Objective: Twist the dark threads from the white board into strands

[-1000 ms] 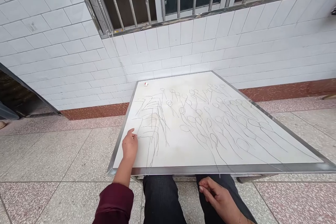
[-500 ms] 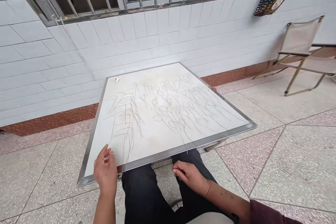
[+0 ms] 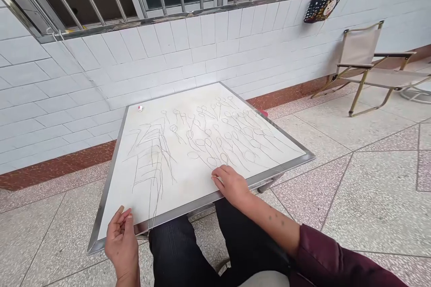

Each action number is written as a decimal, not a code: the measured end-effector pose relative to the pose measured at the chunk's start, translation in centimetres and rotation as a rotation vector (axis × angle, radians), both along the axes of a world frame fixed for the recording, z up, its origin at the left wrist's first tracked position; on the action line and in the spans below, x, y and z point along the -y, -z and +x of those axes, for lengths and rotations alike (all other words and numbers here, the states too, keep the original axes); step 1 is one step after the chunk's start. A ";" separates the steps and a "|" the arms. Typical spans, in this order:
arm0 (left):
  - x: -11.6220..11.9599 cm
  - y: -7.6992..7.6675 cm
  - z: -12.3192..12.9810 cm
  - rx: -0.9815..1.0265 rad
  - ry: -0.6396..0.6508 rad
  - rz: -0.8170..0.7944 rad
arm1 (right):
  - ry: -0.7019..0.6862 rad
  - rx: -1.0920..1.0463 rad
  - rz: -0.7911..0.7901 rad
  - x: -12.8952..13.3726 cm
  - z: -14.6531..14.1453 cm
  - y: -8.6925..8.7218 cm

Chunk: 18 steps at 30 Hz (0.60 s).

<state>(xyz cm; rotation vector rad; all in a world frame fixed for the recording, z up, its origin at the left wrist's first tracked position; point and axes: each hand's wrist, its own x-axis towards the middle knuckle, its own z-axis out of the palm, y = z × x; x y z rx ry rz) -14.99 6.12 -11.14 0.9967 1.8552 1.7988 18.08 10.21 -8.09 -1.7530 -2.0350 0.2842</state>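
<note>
Many thin dark wires lie on a white tabletop [image 3: 188,188] with a metal rim. Looped wires [image 3: 208,142] spread over its middle and right, each with a round loop and a long tail. Bent, straighter wires [image 3: 151,152] are grouped on the left, some reaching past the front edge. My right hand [image 3: 232,184] rests low over the front of the table beside the nearest loops, thumb and fingertips drawn together; whatever they hold is too fine to make out. At the front left corner, my left hand [image 3: 121,237] has loosely curled fingers, the thumb apart from them, with nothing visible in it.
A small red-and-white object [image 3: 140,108] sits at the far left corner. Behind the table is a tiled wall [image 3: 161,63] with barred windows. A patterned bag [image 3: 321,8] hangs from the bars, and a folding chair [image 3: 360,49] stands at the right. My legs are under the table.
My right hand has risen from above my lap onto the tabletop near the looped wires. My left hand has moved slightly down and left. The view has shifted a little to the right.
</note>
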 end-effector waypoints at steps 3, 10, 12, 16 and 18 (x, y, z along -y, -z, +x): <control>0.4 -0.3 -0.1 0.036 -0.012 0.011 | 0.005 0.048 -0.032 -2.8 -1.4 -0.7; 1.5 -2.9 3.3 -0.002 -0.053 0.022 | 0.015 0.118 -0.161 -7.0 -2.8 -0.4; 1.8 -4.0 5.2 -0.019 0.005 0.001 | 0.016 0.131 -0.207 -7.4 -3.1 -0.4; 2.3 -5.1 8.6 -0.027 0.170 -0.064 | 0.047 0.152 -0.284 -7.7 -3.8 -0.9; 2.5 -4.9 9.7 -0.014 0.253 -0.108 | 0.062 0.162 -0.315 -7.8 -4.0 -1.3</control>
